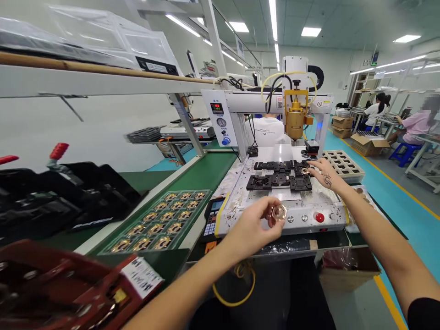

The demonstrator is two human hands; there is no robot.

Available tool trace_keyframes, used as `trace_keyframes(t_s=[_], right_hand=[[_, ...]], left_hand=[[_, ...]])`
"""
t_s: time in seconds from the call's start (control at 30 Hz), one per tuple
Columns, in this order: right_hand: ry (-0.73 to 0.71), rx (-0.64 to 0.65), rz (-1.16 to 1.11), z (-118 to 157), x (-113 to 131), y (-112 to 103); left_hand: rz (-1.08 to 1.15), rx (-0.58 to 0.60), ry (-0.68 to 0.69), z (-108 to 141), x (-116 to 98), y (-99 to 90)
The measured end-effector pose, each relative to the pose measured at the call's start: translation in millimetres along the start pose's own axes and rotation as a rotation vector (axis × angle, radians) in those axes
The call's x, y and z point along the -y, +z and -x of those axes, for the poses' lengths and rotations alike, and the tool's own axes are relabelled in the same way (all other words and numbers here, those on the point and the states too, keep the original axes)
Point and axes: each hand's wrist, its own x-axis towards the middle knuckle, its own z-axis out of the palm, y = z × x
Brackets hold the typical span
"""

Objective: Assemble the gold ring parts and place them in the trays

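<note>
My left hand (258, 224) is closed, pinching a shiny rose-gold ring-shaped metal part (279, 212) in front of the machine's front panel. Farther back, my right hand (323, 174) reaches to the black fixture blocks (281, 178) on the machine bed. Its fingertips are on a second rose-gold ring part (305, 171) at the fixture's right side; whether that part is seated or lifted, I cannot tell. Above the fixture hangs the machine's gold-coloured head (295, 119).
On the green conveyor (215, 167) to the left lies a clear tray (202, 198) of several gold ring parts. A handheld keypad (212, 217) leans by the bed, whose front has a red button (319, 217). A pale slotted tray (359, 176) stands right; co-workers sit beyond.
</note>
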Motion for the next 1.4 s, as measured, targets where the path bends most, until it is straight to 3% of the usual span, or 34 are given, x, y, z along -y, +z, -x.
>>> trace_keyframes(t_s=[0.13, 0.2, 0.33, 0.43, 0.57, 0.63, 0.77, 0.97, 1.27, 1.4], right_hand=[[0.061, -0.189, 0.049, 103, 9, -15], [0.101, -0.221, 0.106, 146, 8, -14], [0.158, -0.352, 0.183, 192, 14, 3], [0.118, -0.389, 0.109, 210, 39, 26], [-0.04, -0.058, -0.116, 229, 69, 75], [-0.105, 0.055, -0.142, 230, 72, 103], [-0.112, 0.097, -0.086, 221, 63, 141], [-0.206, 0.136, 0.011, 224, 56, 146], [-0.471, 0.072, 0.018, 252, 26, 159], [-0.489, 0.012, 0.016, 278, 37, 156]], left_hand=[[0.009, 0.162, -0.043, 40, 45, 49.7], [-0.032, 0.236, -0.051, 56, 72, 72.7], [-0.145, 0.261, -0.03, 83, 116, 103.9], [-0.154, 0.251, 0.033, 108, 125, 112.9], [-0.168, 0.245, 0.11, 132, 114, 114.4], [-0.163, 0.231, 0.121, 131, 110, 112.9], [-0.151, 0.179, 0.087, 112, 115, 108.8], [-0.134, 0.229, 0.063, 104, 132, 111.3], [-0.002, 0.356, -0.047, 97, 126, 97.2], [0.039, 0.367, -0.065, 94, 128, 89.5]])
